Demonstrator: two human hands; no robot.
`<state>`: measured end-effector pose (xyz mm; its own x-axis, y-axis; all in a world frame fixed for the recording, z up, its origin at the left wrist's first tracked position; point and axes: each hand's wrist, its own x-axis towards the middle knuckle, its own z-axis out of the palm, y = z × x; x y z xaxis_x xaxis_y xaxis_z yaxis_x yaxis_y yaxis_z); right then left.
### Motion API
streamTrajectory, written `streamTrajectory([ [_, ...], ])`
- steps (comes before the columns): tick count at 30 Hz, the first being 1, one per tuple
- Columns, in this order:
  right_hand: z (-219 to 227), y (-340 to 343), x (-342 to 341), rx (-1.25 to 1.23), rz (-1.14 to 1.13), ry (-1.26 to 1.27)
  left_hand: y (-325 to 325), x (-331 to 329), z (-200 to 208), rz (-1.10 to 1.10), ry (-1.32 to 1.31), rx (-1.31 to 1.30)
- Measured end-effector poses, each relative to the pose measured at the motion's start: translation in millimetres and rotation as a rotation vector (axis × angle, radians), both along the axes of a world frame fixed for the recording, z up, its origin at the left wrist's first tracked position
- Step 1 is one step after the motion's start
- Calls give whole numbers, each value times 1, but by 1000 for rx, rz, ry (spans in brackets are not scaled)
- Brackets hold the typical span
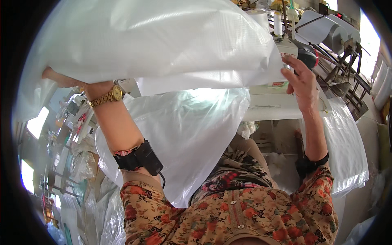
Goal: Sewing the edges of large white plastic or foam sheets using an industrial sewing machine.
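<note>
A large translucent white plastic sheet (163,41), woven-looking, is held up and billows across the top of the view. My left hand (61,77) reaches up at its left side, and the sheet hides most of its fingers. Beside the sheet's right edge is my right hand (301,83), with thumb and forefinger apart and the other fingers bent. Behind that hand stands a white sewing machine (286,47) with a dark handwheel end. More clear plastic sheeting (175,122) hangs from the pale machine table (281,102) over my lap.
A white thread cone (278,24) stands behind the machine. Metal racks with a large white roll (335,37) are at the far right. A stack of folded plastic (347,143) hangs beside my right arm. Cluttered shelves and plastic heaps (83,161) fill the left.
</note>
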<state>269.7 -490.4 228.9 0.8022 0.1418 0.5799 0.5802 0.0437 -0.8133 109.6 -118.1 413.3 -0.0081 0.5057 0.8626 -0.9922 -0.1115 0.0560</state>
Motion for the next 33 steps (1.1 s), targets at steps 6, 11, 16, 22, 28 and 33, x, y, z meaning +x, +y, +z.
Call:
streamTrajectory([
  [6, -19, 29, 29, -75, 177, 163, 60, 20, -58, 155, 294, -163],
  [11, -16, 36, 34, -119, 444, 223, 118, 8, -75, 265, 378, -247],
  [16, -6, 69, 32, -94, 623, 123, 172, -10, -93, 387, 432, -321],
  [22, -19, 145, 37, 31, 661, -267, 212, -62, -231, 685, 583, -597],
  [28, -75, 172, 48, -125, 737, -53, 76, -105, -417, 246, 1273, -191],
  [33, -123, 188, 58, -308, 739, -25, -105, -121, -291, -159, 1656, 1192],
])
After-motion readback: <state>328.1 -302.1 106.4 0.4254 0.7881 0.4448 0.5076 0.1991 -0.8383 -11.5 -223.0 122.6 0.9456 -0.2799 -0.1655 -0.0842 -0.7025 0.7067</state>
